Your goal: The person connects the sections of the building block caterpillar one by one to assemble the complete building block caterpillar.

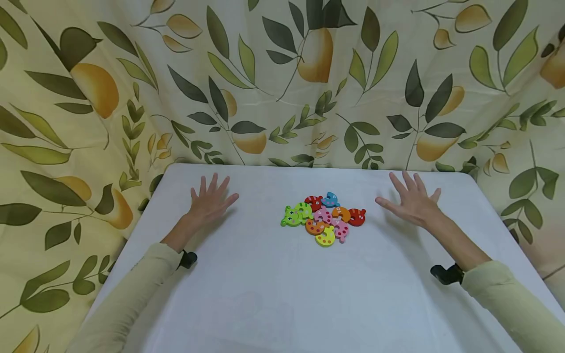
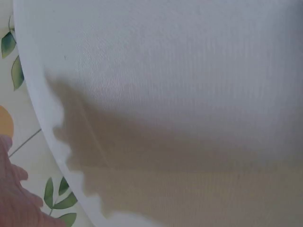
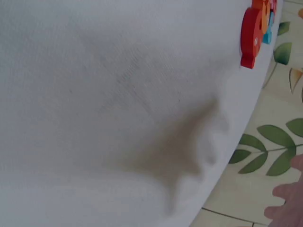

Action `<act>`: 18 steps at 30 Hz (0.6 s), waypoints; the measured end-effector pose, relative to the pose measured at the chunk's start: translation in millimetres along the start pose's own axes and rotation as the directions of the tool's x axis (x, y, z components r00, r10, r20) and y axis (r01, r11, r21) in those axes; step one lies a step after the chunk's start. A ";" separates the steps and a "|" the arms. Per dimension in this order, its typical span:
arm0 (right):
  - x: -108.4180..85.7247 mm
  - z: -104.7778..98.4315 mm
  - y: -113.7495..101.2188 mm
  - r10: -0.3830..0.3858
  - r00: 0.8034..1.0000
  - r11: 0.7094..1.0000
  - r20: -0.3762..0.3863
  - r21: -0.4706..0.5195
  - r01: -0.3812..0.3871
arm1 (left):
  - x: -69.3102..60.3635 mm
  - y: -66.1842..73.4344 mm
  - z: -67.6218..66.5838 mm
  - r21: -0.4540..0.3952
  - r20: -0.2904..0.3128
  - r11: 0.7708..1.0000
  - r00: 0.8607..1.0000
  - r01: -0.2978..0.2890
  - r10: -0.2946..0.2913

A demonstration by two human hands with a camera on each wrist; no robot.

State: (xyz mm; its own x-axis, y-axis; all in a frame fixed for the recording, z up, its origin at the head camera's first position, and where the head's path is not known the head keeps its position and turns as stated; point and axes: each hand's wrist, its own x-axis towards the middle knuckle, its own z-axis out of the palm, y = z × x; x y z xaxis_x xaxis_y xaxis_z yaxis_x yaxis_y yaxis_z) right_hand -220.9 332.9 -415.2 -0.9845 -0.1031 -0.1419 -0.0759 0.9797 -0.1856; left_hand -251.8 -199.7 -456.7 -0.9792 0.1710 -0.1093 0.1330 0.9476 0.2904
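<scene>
Several colourful wooden pieces lie bunched together near the table's middle: a green one with a face (image 1: 291, 216), a yellow one (image 1: 325, 237), a blue one (image 1: 330, 199) and a red one (image 1: 356, 216), with orange and pink pieces among them. To their left, the left hand (image 1: 210, 200) is held with fingers spread, holding nothing; its edge shows in the left wrist view (image 2: 19, 203). On the other side, the right hand (image 1: 412, 201) has its fingers spread too and touches no piece. The right wrist view shows a red piece (image 3: 251, 38) and part of the right hand (image 3: 289, 201).
A white table (image 1: 247, 294) with rounded far corners fills the lower view. Behind it and at the sides hangs a curtain (image 1: 282, 117) printed with leaves and fruit. Dark wrist-worn devices sit on the left (image 1: 188, 260) and right (image 1: 447, 274) wrists.
</scene>
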 end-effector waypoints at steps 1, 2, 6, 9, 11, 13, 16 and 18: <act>0.1 1.6 -0.1 -0.010 1.000 1.000 -0.004 0.008 0.010 | 0.1 1.6 1.0 -0.010 0.009 1.000 1.000 -0.014 0.014; 0.2 3.3 -0.2 -0.023 1.000 1.000 -0.007 0.022 0.023 | 0.6 3.7 2.0 -0.023 0.015 0.999 0.999 -0.030 0.031; 0.4 8.6 -2.6 -0.069 0.997 0.996 -0.024 0.062 0.071 | 3.2 14.7 7.5 -0.095 0.024 0.989 0.993 -0.109 0.112; 1.0 9.8 -6.3 -0.088 0.996 0.993 -0.032 0.077 0.091 | 4.0 25.4 11.3 -0.173 0.038 0.972 0.985 -0.157 0.166; 1.6 9.8 -9.2 -0.094 0.995 0.992 -0.034 0.080 0.097 | 4.1 31.9 14.2 -0.222 0.050 0.959 0.980 -0.176 0.192; 2.1 10.3 -11.5 -0.105 0.994 0.991 -0.035 0.085 0.108 | 4.3 38.0 17.0 -0.276 0.061 0.943 0.975 -0.188 0.212; 2.0 14.3 -14.4 -0.124 0.992 0.978 -0.023 0.169 0.126 | 5.7 45.9 22.1 -0.367 0.061 0.903 0.963 -0.223 0.263; 0.7 19.7 -17.0 -0.132 0.991 0.956 -0.005 0.263 0.129 | 5.5 52.8 25.2 -0.452 0.056 0.859 0.953 -0.240 0.297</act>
State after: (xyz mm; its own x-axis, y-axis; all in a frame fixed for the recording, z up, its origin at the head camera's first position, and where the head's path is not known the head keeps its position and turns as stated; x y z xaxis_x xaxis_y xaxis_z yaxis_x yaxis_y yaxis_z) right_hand -217.2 312.8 -431.3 -0.9666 -0.2311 -0.1111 -0.1581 0.8784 -0.4511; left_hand -246.3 -142.0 -466.0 -0.8854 0.4592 -0.0718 0.2805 0.6510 0.7053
